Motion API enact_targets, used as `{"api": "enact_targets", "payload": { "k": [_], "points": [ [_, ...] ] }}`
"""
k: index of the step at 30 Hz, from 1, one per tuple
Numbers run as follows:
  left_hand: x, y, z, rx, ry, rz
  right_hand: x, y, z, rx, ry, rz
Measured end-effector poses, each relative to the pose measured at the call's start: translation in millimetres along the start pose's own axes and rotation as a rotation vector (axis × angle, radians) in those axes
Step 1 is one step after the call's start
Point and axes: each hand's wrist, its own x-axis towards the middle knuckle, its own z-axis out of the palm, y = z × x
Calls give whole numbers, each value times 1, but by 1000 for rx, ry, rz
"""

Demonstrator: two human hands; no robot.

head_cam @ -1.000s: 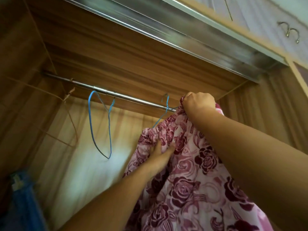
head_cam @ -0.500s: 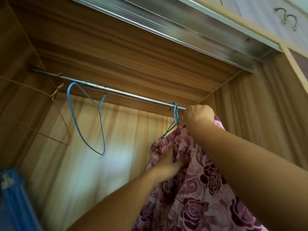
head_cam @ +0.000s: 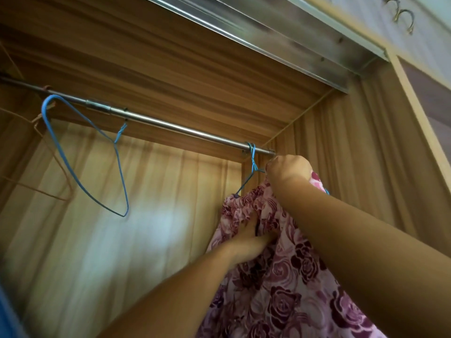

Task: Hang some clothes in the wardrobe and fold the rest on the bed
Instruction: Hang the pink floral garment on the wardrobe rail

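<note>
Inside a wardrobe [head_cam: 170, 240] of streaky wood-grain laminate, glossy at the back. Crossed from 9 to 3 o'clock by a smooth round steel rail [head_cam: 170, 126]. Hooked over its 3 o'clock end, a thin blue wire hanger [head_cam: 253, 157] carrying the floral garment [head_cam: 292, 276]: soft pink cloth printed with dark maroon roses, ruffled at the top, falling towards 5 o'clock. Right hand [head_cam: 289, 169] balled in a tight fist round the bunched top of the cloth, just below the rail's end. Left hand [head_cam: 251, 240] lower, at 7 o'clock of that fist, fingers sunk into a fold with tips hidden. Gripping or merely pressing: cannot tell. Towards 9 o'clock on the rail, well apart, a bare blue hanger [head_cam: 121, 176], tilted, beside a copper-coloured hanger [head_cam: 69, 191]. At 12 o'clock, a brushed metal track [head_cam: 280, 32].
</note>
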Motion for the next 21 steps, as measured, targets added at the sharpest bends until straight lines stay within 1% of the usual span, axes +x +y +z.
{"api": "enact_targets", "payload": {
  "k": [3,5,8,10,12,14,16,18,21],
  "points": [
    [-2,-9,5,58,34,14,-5,2,11,32,44,37],
    [-8,-13,4,60,23,-1,-10,2,17,53,67,34],
    [-23,-19,-1,104,-8,-65,-31,-1,18,-28,101,0],
    [-34,-26,-3,172,-21,-98,-49,-5,18,-138,166,-69],
    [-47,-36,-5,186,-36,-84,-68,-16,21,-117,202,-226],
    [-63,-49,-8,187,-54,-59,-92,-33,26,-21,159,-389],
    [-83,-65,-14,227,-54,-91,-119,-50,33,37,75,-500],
    [-104,-88,-20,309,-39,-166,-145,-65,42,61,-21,-565],
    [-142,-134,-26,448,-34,-337,-180,-85,57,158,-153,-637]
  ]
}}
